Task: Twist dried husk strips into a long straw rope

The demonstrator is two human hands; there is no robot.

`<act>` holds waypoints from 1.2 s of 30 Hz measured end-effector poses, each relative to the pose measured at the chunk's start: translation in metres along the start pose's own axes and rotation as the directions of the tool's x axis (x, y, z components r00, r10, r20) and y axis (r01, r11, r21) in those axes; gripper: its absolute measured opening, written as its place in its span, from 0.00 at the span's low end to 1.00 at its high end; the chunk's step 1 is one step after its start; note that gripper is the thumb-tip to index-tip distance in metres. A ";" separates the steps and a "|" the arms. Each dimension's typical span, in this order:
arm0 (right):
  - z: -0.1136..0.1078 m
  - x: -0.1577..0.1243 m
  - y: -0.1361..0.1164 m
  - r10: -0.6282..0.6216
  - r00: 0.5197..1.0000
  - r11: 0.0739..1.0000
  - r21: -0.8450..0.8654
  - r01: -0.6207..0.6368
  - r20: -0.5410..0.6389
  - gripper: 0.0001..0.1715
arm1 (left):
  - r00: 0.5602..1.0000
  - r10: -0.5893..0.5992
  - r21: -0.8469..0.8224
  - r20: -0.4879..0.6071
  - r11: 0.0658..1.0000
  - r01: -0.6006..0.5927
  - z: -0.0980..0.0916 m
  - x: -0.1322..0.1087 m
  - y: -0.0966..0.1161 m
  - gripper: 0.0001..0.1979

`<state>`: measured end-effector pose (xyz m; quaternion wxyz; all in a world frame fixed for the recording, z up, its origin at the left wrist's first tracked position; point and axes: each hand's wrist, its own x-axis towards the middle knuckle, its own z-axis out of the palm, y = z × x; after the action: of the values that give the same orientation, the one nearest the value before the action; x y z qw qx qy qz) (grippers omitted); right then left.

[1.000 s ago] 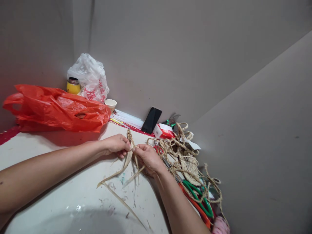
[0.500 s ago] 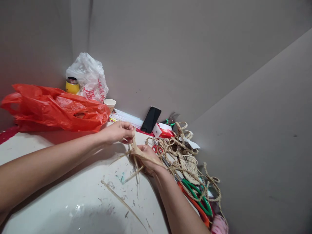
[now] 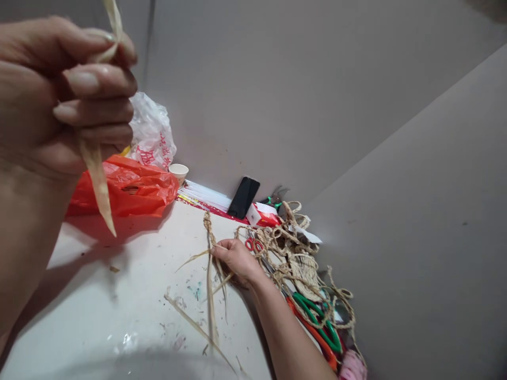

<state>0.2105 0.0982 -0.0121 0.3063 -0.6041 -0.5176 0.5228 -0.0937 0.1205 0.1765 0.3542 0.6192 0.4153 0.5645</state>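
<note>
Close to the camera at upper left, my left hand [image 3: 85, 92] is closed around a pale dried husk strip [image 3: 99, 187]; one end hangs below the fingers and the other rises past the thumb. Over the white table, my right hand [image 3: 233, 258] pinches a short husk braid [image 3: 208, 227] whose finished end points away from me. Loose strands [image 3: 211, 301] fan out from the braid below and to the left of the fingers. Another single strip [image 3: 198, 328] lies on the tabletop in front of the right hand.
Heaps of braided rope [image 3: 304, 269] line the right edge, with red-handled scissors [image 3: 253, 244] and green-handled scissors [image 3: 317, 319] among them. Along the back are a black phone [image 3: 244, 197], a red box [image 3: 266, 215], pliers [image 3: 277, 196], a paper cup [image 3: 179, 172] and a red plastic bag [image 3: 130, 187].
My left hand has left the braid and come up and toward the camera at left, a husk strip in its fingers. My right hand stays nearly in place, and the braid's far end now shows.
</note>
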 end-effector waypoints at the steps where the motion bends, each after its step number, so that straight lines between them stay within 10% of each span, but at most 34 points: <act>1: -0.001 0.000 -0.001 -0.002 1.000 1.000 0.030 0.001 0.026 0.17 | 0.995 0.027 -0.009 0.092 1.000 -0.026 -0.002 0.002 -0.004 0.22; 5: -0.006 0.000 -0.004 0.018 0.988 0.978 0.201 -0.049 0.150 0.19 | 0.852 -0.194 0.490 0.486 0.868 -0.082 0.036 0.003 -0.018 0.14; 8: -0.011 0.001 -0.005 0.035 0.973 0.945 0.310 -0.107 0.229 0.20 | 0.905 -0.078 0.696 0.417 0.667 -0.264 0.084 -0.006 -0.043 0.12; 12: -0.017 0.003 -0.004 0.007 0.948 0.892 0.426 -0.149 0.317 0.21 | 0.751 -0.220 0.552 0.622 0.804 -0.222 0.131 -0.023 -0.099 0.09; 15: -0.019 0.004 -0.004 -0.006 0.940 0.873 0.461 -0.162 0.340 0.22 | 0.695 -0.328 0.399 0.640 0.915 0.065 0.150 -0.035 -0.137 0.11; 25: -0.016 0.002 -0.007 -0.022 0.946 0.884 0.448 -0.132 0.322 0.18 | 0.655 -0.527 -0.026 0.541 0.769 0.639 0.170 -0.051 -0.148 0.11; 36: -0.019 0.001 -0.009 -0.043 0.919 0.895 0.423 -0.138 0.392 0.14 | 0.665 -0.374 -0.190 0.646 0.765 0.615 0.170 -0.056 -0.153 0.09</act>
<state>0.2260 0.1049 0.0015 0.3127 -0.4146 -0.4203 0.7441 0.0563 0.1358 -0.0037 0.7211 0.5344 0.3220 0.3013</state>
